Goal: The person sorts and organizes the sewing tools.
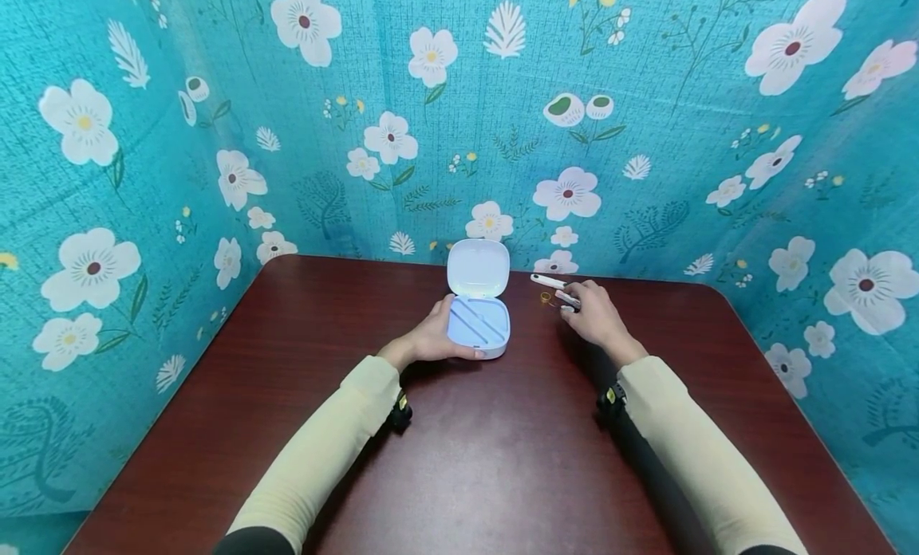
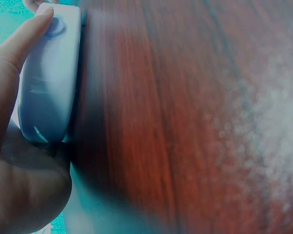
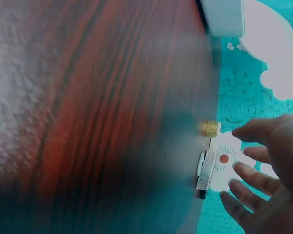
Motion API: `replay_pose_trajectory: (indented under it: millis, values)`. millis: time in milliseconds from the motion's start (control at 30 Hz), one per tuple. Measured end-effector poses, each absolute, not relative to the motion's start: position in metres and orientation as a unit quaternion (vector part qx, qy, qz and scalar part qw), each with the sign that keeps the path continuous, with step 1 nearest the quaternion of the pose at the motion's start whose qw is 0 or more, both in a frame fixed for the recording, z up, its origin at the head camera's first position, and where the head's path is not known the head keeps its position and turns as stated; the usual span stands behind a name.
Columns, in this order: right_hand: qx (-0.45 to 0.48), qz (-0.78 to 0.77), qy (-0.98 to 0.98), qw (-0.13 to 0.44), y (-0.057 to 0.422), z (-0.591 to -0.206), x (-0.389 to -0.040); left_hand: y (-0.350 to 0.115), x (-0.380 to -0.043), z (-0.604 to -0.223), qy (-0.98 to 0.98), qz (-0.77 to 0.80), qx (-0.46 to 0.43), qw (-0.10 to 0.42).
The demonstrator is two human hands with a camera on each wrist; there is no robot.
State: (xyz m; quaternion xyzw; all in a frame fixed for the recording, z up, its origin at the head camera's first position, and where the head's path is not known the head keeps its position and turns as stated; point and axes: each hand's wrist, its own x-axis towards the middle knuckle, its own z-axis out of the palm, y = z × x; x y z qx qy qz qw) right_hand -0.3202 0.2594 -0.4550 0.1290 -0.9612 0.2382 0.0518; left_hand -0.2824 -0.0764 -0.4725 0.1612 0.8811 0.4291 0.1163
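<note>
A small pale lidded box (image 1: 479,349), apparently a jewellery box, stands on the table with its lid (image 1: 478,268) raised. Inside is a light-blue insert with diagonal bars. My left hand (image 1: 431,336) grips it from the left, and the left wrist view shows the thumb on the round front button (image 2: 54,27). My right hand (image 1: 597,314) hovers with loosely bent, spread fingers beside a gold ring (image 1: 546,297), a slim white stick-like object (image 1: 547,281) and a small silver-white piece (image 3: 205,168). The right wrist view shows a gap between the fingers and these things.
The dark red wooden table (image 1: 495,451) ends at a teal flowered cloth (image 1: 431,140) behind and at both sides. The box and the small things lie close to the table's back edge. Each wrist carries a black camera (image 1: 400,411).
</note>
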Motion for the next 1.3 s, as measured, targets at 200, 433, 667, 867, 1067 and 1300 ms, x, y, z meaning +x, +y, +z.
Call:
replay_pose_trajectory:
  millis: [200, 433, 667, 867, 1067, 1300]
  values:
    - [0.088, 0.251, -0.963, 0.043, 0.267, -0.458, -0.329, -0.076, -0.282, -0.473, 0.884, 0.427, 0.157, 0.111]
    - [0.069, 0.263, -0.962, 0.033, 0.269, -0.463, -0.339, -0.076, -0.282, -0.473, 0.883, 0.428, 0.158, 0.105]
    - [0.042, 0.272, -0.961, 0.018, 0.269, -0.467, -0.346, -0.076, -0.283, -0.473, 0.884, 0.427, 0.161, 0.103]
    - [0.024, 0.282, -0.959, 0.011, 0.267, -0.468, -0.347, -0.076, -0.283, -0.474, 0.886, 0.423, 0.160, 0.098]
    - [0.020, 0.287, -0.958, 0.009, 0.268, -0.471, -0.350, -0.075, -0.282, -0.473, 0.888, 0.420, 0.161, 0.099]
    - [0.025, 0.319, -0.947, 0.028, 0.270, -0.474, -0.347, -0.076, -0.282, -0.473, 0.886, 0.424, 0.155, 0.107]
